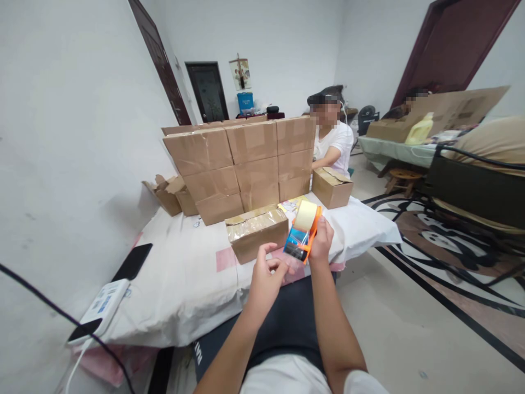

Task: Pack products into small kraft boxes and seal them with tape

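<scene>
My right hand [321, 239] is closed around the handle of an orange and blue tape dispenser [301, 239] holding a wide roll of tape [305, 215]. My left hand [267, 274] is just left of the dispenser's cutting end. Its thumb and fingers are pinched together at what looks like the loose end of clear tape [292, 265], though the film is hard to see. Behind my hands, a small cardboard box [258, 235] lies on the table, shiny tape across its top. Its right end is close to the dispenser.
Stacked cardboard boxes [254, 164] form a wall across the table [184, 273]. Another box [332, 187] stands at the right, near a person in a white shirt [342, 143]. Open cartons [164, 197], a black phone [132, 261] and a power strip [104, 306] are at the left.
</scene>
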Demonstrator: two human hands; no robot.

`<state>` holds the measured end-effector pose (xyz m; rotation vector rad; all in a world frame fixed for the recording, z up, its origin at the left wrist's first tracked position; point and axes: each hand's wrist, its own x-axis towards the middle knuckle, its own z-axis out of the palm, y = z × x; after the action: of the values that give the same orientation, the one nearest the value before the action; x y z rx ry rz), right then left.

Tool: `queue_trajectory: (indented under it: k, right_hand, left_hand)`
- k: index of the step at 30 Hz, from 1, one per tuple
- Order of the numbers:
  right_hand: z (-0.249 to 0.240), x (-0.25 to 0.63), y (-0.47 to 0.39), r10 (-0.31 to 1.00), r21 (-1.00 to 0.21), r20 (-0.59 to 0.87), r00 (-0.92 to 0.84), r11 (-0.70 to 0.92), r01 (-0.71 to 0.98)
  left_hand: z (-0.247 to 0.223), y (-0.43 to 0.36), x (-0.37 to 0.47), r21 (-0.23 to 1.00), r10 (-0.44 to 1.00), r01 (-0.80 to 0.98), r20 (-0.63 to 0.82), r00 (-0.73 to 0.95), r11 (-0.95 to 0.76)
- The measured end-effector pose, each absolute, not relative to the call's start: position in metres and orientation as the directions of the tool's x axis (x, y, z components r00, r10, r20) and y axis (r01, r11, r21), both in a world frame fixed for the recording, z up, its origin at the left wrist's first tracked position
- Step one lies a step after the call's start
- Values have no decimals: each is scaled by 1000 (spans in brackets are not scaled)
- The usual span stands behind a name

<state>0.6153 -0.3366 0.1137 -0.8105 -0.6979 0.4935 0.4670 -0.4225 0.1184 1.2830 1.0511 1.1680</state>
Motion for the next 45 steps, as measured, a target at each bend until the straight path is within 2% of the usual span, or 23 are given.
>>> queue_trajectory:
  k: [3, 8, 13, 20, 28, 33, 38, 45]
  right_hand:
    - [115, 616, -339, 656, -774, 379, 653, 611, -164]
    - [121, 619, -344, 766, -792, 377, 520, 558, -247]
    - [128, 615, -348, 807, -790, 355, 472, 529, -311]
    - [126, 610, -356, 848, -781, 400, 349, 514, -354]
    - [123, 615, -355, 759, -772, 452, 469, 596, -221]
    - [118, 624, -351, 784, -835, 424, 453, 532, -140]
    - [120, 625, -353, 803, -829, 384, 456, 517, -213]
    - [126, 623, -360, 734, -753, 326, 595, 582, -306]
  left_hand:
    - [116, -425, 471, 996, 988, -44, 78, 133, -73]
    - [116, -431, 475, 992, 985, -28, 125, 119, -122]
    - [124, -436, 473, 989, 983, -24, 148, 107, -146]
    - [138, -450, 468, 988, 982, -70, 146, 121, -139]
    - [144, -464, 477, 984, 978, -71, 169, 122, -161]
    - [133, -464, 481, 966, 954, 0, 256, 156, -259]
    - [127, -462, 483, 956, 942, 19, 284, 182, -292]
    - [130, -454, 469, 984, 965, 29, 166, 201, -175]
